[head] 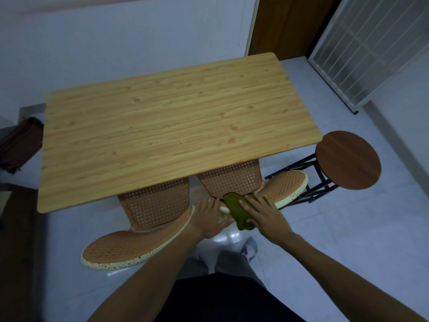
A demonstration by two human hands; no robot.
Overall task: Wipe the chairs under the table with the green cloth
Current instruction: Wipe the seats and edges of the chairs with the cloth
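the folded dark green cloth (239,212) lay draped over the cream rim of the right-hand orange perforated plastic chair (285,187), at the near corner where the chair's backrest met its curved edge. the right hand (264,214) lay flat on top of the cloth, fingers spread wide and pressing down rather than pinching it, which suited rubbing along the rim. the left hand (211,217) rested just beside it, fingers open and laid against the same rim, most likely to steady the chair so that it would not slide on the smooth pale tiled floor (348,228) under the pressure. a second orange perforated chair with a speckled cream rim (130,249) stood to the left, also tucked partly beneath the rectangular light wood-grain table (174,124), its seat showing no cloth on it; whether it had been cleaned could not be told. a round dark brown wooden stool on black metal legs (348,159) stood off the table's right corner, apart from both hands. the wiping seemed to be in hand on the right chair.
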